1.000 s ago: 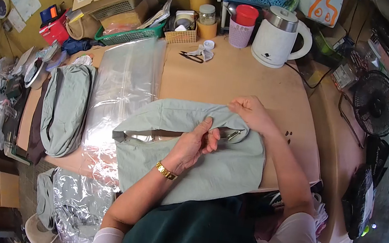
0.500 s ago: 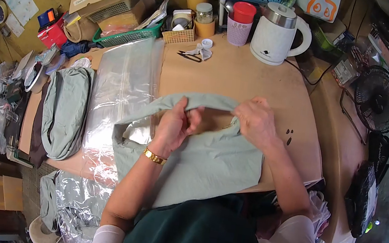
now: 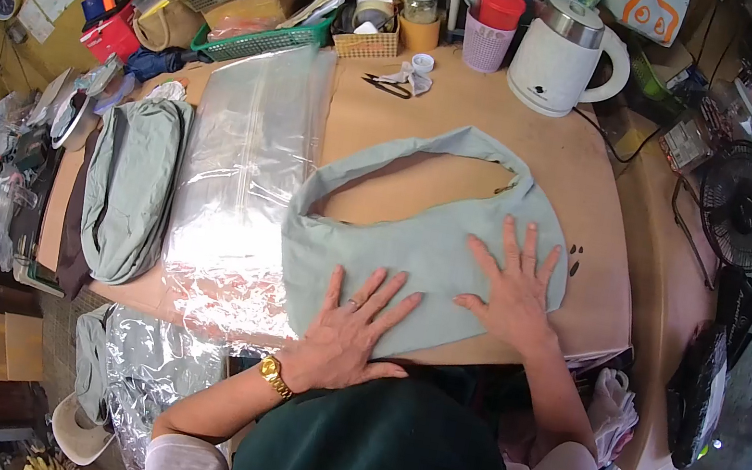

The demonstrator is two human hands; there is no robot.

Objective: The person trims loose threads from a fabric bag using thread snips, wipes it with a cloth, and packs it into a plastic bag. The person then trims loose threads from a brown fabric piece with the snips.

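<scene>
A pale green fabric shoulder bag lies flat on the brown table, its wide strap looped toward the far side. My left hand, fingers spread, rests on the bag's lower left part near the table's front edge. Flat on the bag's right part is my right hand, also with fingers apart. A small metal piece shows where the strap meets the bag at upper right. Left of the bag lies a stack of clear plastic bags, touching or close to its edge. Further left is a folded pale green fabric bundle.
Black thread snips lie beside a small white cap at the back. A white electric kettle, a lilac basket and a green tray line the far edge. A black fan stands at right.
Both hands have let go of the strap and come down flat on the bag. The bag, earlier partly lifted, now lies spread out with its strap laid in a loop.
</scene>
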